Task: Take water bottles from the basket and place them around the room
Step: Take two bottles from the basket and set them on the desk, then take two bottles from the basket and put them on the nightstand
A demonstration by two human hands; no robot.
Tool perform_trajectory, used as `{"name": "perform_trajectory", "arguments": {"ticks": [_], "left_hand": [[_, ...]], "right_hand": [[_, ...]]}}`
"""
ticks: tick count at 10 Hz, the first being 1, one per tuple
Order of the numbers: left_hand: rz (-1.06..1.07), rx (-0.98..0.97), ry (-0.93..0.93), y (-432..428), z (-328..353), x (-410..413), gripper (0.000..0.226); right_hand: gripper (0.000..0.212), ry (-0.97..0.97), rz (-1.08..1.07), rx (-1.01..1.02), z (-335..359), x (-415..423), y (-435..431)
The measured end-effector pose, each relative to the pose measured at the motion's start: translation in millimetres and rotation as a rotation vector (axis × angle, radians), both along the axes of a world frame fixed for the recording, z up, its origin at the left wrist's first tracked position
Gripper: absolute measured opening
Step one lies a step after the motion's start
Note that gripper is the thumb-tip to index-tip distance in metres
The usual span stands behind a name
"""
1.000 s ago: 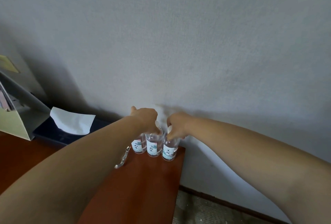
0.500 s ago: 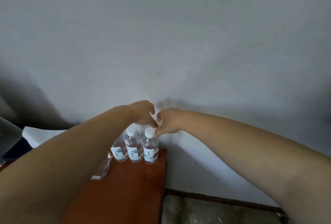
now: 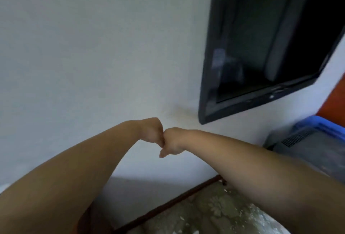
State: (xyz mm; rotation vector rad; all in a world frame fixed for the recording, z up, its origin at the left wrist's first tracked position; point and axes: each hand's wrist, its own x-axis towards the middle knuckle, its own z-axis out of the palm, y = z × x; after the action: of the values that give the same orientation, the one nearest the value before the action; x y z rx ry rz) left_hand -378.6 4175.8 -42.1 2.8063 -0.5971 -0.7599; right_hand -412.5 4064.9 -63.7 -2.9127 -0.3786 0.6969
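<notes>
Dim, even light is spread over the wall [image 3: 84, 46] left of the television [image 3: 265, 43]; pale reflections are caught on its screen, and everything is softened by blur, with grey shadow lower left.

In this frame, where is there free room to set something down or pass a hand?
Set-down room: only the patterned floor below the baseboard. Hand room: along the bare wall left of the television, above the fisted left hand and right hand. Crowded: the right edge, where the blue basket and a grey object sit under the television.
</notes>
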Motion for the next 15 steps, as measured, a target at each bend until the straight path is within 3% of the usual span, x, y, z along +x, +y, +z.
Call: {"name": "perform_trajectory", "arguments": {"ticks": [2,4,7,9,12,15], "left_hand": [[-0.351,0.017,-0.033,-200.9,-1.9,-55.9,0.036],[-0.628,-0.003,-0.017,-363.2,-19.2,-120.5,0.048],[-0.958,0.070,0.100,-531.0,-43.0,-205.2,0.045],[-1.033,0.061,0.096,-646.5,-47.1,-200.8,0.044],[-1.107,0.039,0.024,-806.8,-25.9,-126.2,0.043],[-1.188,0.102,0.071,-929.1,-45.9,-105.3,0.040]], "right_hand": [[0.042,-0.003,-0.366,0.011,-13.6,-86.1,-193.8],[0.014,0.001,-0.778,0.022,-20.6,-213.9,-368.4],[0.028,0.003,-1.313,0.051,-26.3,-358.8,-509.1],[0.034,-0.020,-1.423,0.070,-29.2,-361.7,-582.2],[0.042,-0.040,-1.375,-0.013,-5.2,-285.0,-731.9],[0.040,-0.031,-1.458,-0.007,-18.4,-269.7,-853.4]]}}
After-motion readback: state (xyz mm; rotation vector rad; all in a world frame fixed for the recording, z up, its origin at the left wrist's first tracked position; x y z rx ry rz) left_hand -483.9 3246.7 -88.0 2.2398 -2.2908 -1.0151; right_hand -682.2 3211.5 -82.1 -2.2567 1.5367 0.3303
